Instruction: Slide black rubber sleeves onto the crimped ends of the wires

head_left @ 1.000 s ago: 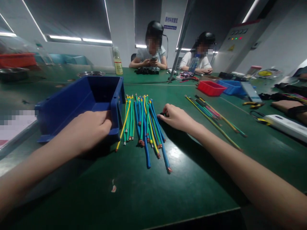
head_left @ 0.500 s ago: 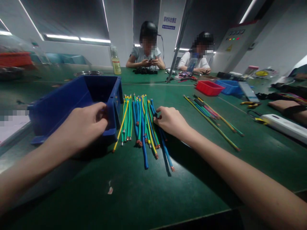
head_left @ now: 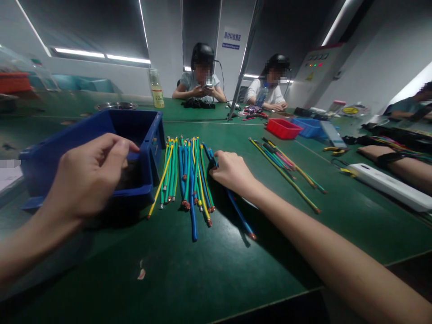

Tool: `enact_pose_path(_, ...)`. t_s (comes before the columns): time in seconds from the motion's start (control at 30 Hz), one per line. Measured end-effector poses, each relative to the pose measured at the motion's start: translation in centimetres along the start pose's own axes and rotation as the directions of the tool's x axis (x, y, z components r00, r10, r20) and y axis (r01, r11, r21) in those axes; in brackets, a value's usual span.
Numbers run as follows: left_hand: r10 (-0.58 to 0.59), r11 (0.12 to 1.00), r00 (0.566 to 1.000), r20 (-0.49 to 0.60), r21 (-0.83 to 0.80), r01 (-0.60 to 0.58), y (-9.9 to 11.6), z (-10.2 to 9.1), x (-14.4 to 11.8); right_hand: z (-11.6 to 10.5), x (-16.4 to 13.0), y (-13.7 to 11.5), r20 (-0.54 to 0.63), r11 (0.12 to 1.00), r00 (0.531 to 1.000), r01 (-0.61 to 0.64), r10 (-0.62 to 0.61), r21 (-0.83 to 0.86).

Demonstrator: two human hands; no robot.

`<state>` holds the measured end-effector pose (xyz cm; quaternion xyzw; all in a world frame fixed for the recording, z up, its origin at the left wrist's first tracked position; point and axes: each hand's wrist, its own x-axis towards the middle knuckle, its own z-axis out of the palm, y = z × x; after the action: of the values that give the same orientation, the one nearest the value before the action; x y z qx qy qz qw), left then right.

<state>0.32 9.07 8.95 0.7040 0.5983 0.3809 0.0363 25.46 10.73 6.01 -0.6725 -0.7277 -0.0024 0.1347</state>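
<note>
Where green table spreads, co-workers sit opposite; dim room.

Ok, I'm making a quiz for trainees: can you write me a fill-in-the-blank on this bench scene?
1. The left hand rests on the near rim of the ____ bin.
2. The right hand grips a ____ wire at the edge of the wire bundle.
3. The bundle lies on a ____ table.

Missing words: blue; blue; green
</note>
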Motion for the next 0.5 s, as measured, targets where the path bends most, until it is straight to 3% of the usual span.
enact_pose_path(0.17,0.082,0.986,0.996,0.045,-0.152,-0.075,-1.1,0.1,0.0,0.1,0.8,1.2,0.012,0.997,1.0,-0.006,0.005,0.082)
enact_pose_path(0.3,0.153,0.981,0.988,0.033,-0.125,-0.148,-1.3,0.1,-0.1,0.0,1.0,2.1,-0.005,0.987,1.0,-0.005,0.006,0.16)
enact_pose_path(0.43,0.205,0.977,0.978,0.027,-0.064,-0.203,-0.7,0.2,-0.4,-1.4,1.1,2.5,-0.173,0.987,0.985,0.003,0.024,0.16)
enact_pose_path(0.5,0.234,0.972,0.972,0.03,-0.032,-0.233,-0.4,0.3,-0.6,-2.4,1.0,2.4,-0.295,0.982,0.955,0.068,-0.013,0.175)
